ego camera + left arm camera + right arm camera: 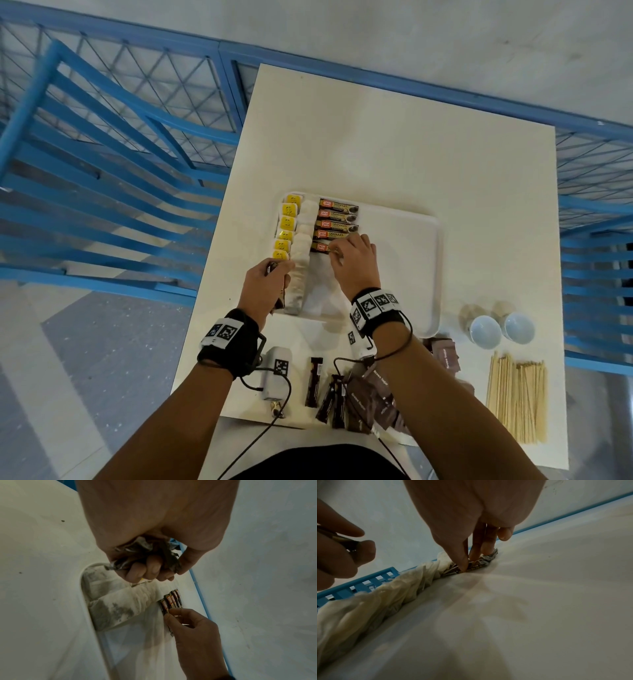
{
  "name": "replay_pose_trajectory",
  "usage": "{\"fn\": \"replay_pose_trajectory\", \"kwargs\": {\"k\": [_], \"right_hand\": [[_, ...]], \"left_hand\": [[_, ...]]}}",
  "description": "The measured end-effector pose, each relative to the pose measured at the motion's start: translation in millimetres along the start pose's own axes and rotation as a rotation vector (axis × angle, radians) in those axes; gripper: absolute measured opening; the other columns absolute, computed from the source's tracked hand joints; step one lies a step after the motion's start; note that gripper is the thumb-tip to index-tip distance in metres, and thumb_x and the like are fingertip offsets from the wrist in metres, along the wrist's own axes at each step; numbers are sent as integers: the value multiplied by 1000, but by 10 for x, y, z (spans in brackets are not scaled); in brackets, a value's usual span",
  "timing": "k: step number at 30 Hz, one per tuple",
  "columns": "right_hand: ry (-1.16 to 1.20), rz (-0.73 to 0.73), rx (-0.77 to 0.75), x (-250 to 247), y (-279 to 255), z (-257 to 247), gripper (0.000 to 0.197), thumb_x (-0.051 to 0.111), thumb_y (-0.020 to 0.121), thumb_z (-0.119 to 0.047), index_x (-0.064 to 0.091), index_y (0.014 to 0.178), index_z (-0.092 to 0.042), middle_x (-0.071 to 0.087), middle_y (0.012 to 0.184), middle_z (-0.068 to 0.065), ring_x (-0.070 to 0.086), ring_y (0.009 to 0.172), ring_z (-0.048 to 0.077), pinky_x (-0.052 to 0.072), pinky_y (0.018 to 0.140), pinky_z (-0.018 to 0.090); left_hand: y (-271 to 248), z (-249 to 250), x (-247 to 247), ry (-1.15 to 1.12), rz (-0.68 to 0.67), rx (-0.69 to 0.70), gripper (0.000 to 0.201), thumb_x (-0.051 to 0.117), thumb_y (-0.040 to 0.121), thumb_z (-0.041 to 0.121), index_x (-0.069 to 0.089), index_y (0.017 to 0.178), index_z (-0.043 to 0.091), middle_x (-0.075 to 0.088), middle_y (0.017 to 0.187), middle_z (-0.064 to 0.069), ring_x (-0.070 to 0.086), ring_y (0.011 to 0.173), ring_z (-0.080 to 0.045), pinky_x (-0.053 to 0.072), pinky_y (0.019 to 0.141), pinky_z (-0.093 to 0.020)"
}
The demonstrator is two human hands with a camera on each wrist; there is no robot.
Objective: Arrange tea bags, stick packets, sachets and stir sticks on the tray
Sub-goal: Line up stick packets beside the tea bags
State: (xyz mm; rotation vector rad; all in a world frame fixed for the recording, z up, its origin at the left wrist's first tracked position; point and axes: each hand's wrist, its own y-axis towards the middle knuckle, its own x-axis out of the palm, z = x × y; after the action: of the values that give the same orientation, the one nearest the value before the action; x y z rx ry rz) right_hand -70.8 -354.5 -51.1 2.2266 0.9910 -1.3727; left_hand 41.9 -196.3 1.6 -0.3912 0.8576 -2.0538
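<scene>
A: Starting at the left of the head view, we see the tray [430,274] sitting mid-frame on the white table [411,154], its left rim close to the table's left edge, and the blue chair [102,171] just beyond that edge

B: The tray's right half is bare, so that is where we find open room. On its left side the yellow-tagged tea bags [303,236] run in a column up the frame, with the row of stick packets [337,219] just beside them on the right, each packet's long axis lying left to right

A: Our left hand [263,287] is curled round a bunch of stick packets [144,553] at the tray's near left corner. Our right hand [354,262] pinches the nearest stick packet [320,247] between thumb and fingertips, pressing it onto the tray at the bottom of the row, parallel to the others

B: Its right end is hidden under that hand. In the lower part of the frame, more dark stick packets [313,382] and brown sachets [371,401] lie partly covered by our right forearm. To the right stand two white cups [501,330], and the stir sticks [517,397] below them point up the frame, near the table's right edge
</scene>
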Motion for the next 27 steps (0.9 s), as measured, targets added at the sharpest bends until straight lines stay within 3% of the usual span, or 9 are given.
{"fn": "replay_pose_trajectory", "kwargs": {"k": [6, 12, 14, 17, 20, 23, 25, 27], "right_hand": [[42, 30, -19, 1, 50, -7, 11, 69, 88, -11, 71, 97, -16, 61, 99, 4, 53, 95, 27, 46, 84, 41], [40, 32, -11, -49, 13, -43, 18, 66, 90, -16, 70, 107, -16, 60, 106, 3, 53, 100, 26, 46, 87, 45], [86, 68, -23, -92, -38, -95, 16, 64, 90, -18, 69, 106, -17, 60, 104, 0, 53, 97, 22, 46, 86, 40], [297, 20, -40, -179, -134, -227, 10, 63, 93, -20, 70, 100, -20, 63, 90, -9, 56, 85, 12, 48, 79, 29], [501, -175, 6, -261, -221, -381, 11, 66, 95, -25, 73, 100, -18, 71, 86, -9, 63, 77, 7, 51, 74, 20], [571, -275, 41, -299, -244, -448, 10, 71, 93, -23, 75, 98, -17, 73, 84, -8, 66, 76, 5, 46, 72, 9], [595, -283, 56, -324, -235, -449, 5, 70, 93, -22, 74, 95, -20, 71, 80, -12, 64, 72, 2, 46, 71, 10], [606, -259, 80, -338, -220, -427, 7, 67, 95, -21, 74, 95, -20, 71, 81, -13, 62, 73, 0, 48, 73, 14]], "left_hand": [[-2, -12, -41, -56, -41, -32, 20, 56, 96, 9, 75, 101, 8, 65, 75, -5, 55, 65, -19, 42, 56, -29], [-4, -26, -17, -62, -116, 0, 17, 57, 102, 10, 73, 107, 9, 68, 84, -11, 39, 45, -19, 31, 47, -28], [-6, -22, -6, -111, -120, -9, 17, 59, 102, 13, 74, 110, 8, 67, 75, -5, 37, 44, -16, 30, 46, -27], [-16, -5, -5, -190, -125, -10, 19, 62, 101, 15, 74, 113, 7, 48, 53, 6, 34, 43, -11, 29, 41, -23], [10, -13, -8, -227, -106, -11, 21, 67, 98, 21, 76, 115, 11, 44, 56, 4, 33, 48, -11, 28, 41, -22], [17, -18, -18, -209, -78, -1, 20, 73, 95, 25, 77, 109, 11, 46, 60, -1, 36, 50, -15, 28, 41, -24], [7, -12, -25, -201, -54, -2, 19, 79, 90, 30, 76, 96, 12, 49, 62, -5, 40, 51, -17, 29, 43, -25], [-3, -10, -29, -215, -29, -8, 18, 82, 86, 29, 75, 93, 15, 56, 64, -5, 48, 52, -16, 30, 44, -25]]}}
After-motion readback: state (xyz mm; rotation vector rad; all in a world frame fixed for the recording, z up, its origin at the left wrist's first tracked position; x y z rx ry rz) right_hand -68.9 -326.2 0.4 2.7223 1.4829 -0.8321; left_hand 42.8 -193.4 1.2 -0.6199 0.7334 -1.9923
